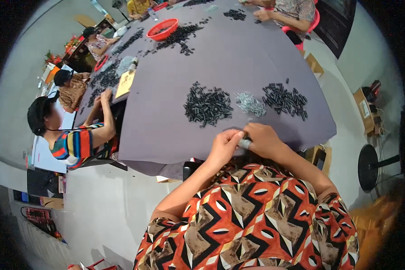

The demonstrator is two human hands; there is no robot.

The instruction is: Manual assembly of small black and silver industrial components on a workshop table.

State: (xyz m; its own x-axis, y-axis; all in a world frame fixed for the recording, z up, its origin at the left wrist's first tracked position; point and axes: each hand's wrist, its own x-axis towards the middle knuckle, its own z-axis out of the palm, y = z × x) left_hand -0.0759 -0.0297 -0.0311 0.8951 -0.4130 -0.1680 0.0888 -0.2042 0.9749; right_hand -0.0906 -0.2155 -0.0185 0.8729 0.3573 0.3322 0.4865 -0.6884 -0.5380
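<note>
My left hand (226,145) and my right hand (263,138) meet over the near edge of the cloth-covered table (166,135). Thumb and fingers of the left are pinched together; the right hand's fingers curl inward against them. Between the two shows a short pale grey piece (244,144); whether it is held or wrapped on a finger I cannot tell. Just beyond my hands lie a heap of small black tube-shaped pieces (207,105), a smaller heap of clear pieces (251,104), and another heap of black tube-shaped pieces (285,100) on the right.
A red basket (163,29) stands among more black pieces at the far side. A person in a striped shirt (78,141) sits at the left, near a yellow card (124,83). Another person's patterned sleeve (294,11) is at the far right. A round black stand base (368,167) is on the floor.
</note>
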